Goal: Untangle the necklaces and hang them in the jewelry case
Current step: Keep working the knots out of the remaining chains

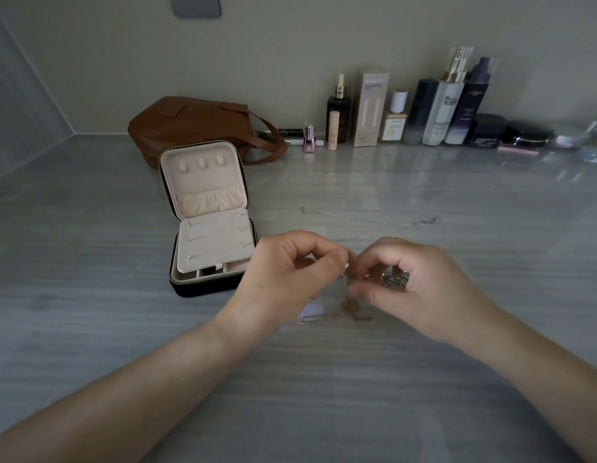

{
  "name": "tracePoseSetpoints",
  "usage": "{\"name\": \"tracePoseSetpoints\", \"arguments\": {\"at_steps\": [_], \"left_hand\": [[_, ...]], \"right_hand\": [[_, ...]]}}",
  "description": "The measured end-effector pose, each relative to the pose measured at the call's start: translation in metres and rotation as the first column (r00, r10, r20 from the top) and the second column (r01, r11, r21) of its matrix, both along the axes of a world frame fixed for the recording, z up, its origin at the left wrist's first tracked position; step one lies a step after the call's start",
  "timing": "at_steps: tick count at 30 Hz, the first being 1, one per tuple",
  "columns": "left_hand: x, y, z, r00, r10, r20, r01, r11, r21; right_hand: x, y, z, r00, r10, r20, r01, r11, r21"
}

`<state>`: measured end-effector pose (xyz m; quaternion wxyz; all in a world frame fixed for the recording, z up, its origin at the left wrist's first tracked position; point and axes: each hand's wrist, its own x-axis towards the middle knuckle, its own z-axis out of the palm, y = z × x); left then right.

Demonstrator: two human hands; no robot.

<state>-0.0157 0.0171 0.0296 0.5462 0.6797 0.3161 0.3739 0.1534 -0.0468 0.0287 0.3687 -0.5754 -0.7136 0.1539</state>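
Pinching the tangled necklaces (352,276) between them, the left hand (287,272) and the right hand (424,289) hover close together just above the bench (90,329) in the head view. Both sets of fingers (323,250) are curled in tight, and their tips almost meet at the knot of fine links. The right hand also cups a glittering silver clump (395,279). A gold chain (352,310) droops from the knot in soft loops onto the glossy, grey-streaked surface, beside a small pale flat packet (311,312).

Near the left hand stands the jewelry case (210,225), square and dark outside with a toothed zip rim. Its lid is upright, showing cream velvety lining, three small tabs and a gathered pocket. A padded panel lies tilted over the base. Beyond the hands a thin silver chain (357,219) lies stretched out flat. A slouchy brown bag (196,128) sits behind the case, and a row of cosmetic bottles and jars (430,111) lines the wall.
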Motion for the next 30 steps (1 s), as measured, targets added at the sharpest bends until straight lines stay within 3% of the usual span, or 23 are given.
{"name": "tracePoseSetpoints", "arguments": {"at_steps": [11, 20, 25, 30], "left_hand": [[-0.001, 0.005, -0.002, 0.991, 0.087, -0.098, -0.079, 0.994, 0.079], [0.001, 0.005, -0.004, 0.992, 0.056, -0.113, -0.047, 0.996, 0.080], [0.000, 0.003, -0.002, 0.987, -0.002, -0.164, 0.019, 0.994, 0.103], [-0.001, -0.002, 0.005, 0.901, -0.080, -0.426, 0.199, 0.950, 0.241]], "right_hand": [[0.006, -0.001, 0.007, 0.993, -0.025, -0.119, 0.035, 0.996, 0.086], [0.007, -0.003, 0.011, 0.981, -0.056, -0.184, 0.063, 0.998, 0.030], [0.007, -0.004, 0.011, 0.996, -0.004, -0.085, -0.004, 0.996, -0.094], [0.005, -0.004, 0.010, 0.991, 0.063, 0.117, -0.035, 0.974, -0.224]]}}
